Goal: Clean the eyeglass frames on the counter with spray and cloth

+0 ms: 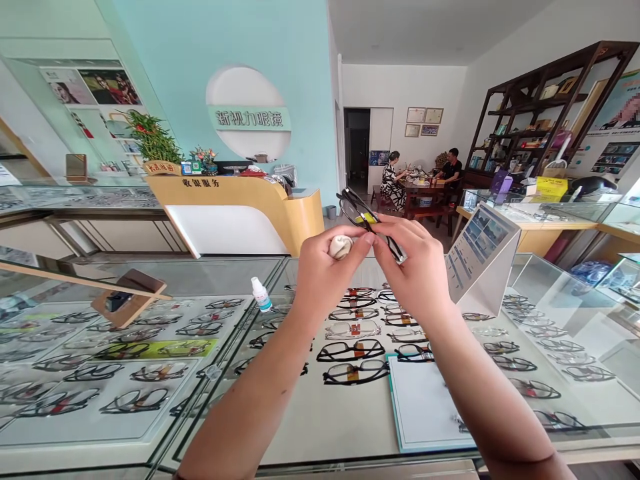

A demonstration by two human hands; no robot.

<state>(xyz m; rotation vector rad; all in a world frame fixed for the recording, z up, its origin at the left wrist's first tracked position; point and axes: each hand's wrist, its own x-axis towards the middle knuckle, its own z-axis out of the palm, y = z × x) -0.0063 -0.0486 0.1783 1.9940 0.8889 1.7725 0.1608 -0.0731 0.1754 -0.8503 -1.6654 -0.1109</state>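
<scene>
Both hands are raised over the glass display case, holding a dark-framed pair of glasses (354, 205) between them. My left hand (327, 263) is closed, with a bunched white cloth (341, 247) in its curled fingers and its thumb and fingertips at the frame. My right hand (413, 260) pinches the same glasses from the other side. A yellow-green patch shows near the lens. On the glass top, left of my forearms, stands a small white spray bottle (261, 295) with a blue label.
Rows of glasses (351, 350) lie in the case (295, 427) below. A white-and-teal tray (430, 407) is under my right forearm. A display card (483, 250) stands right, a wooden stand (129, 298) left. Two people sit at a table (417, 189) far back.
</scene>
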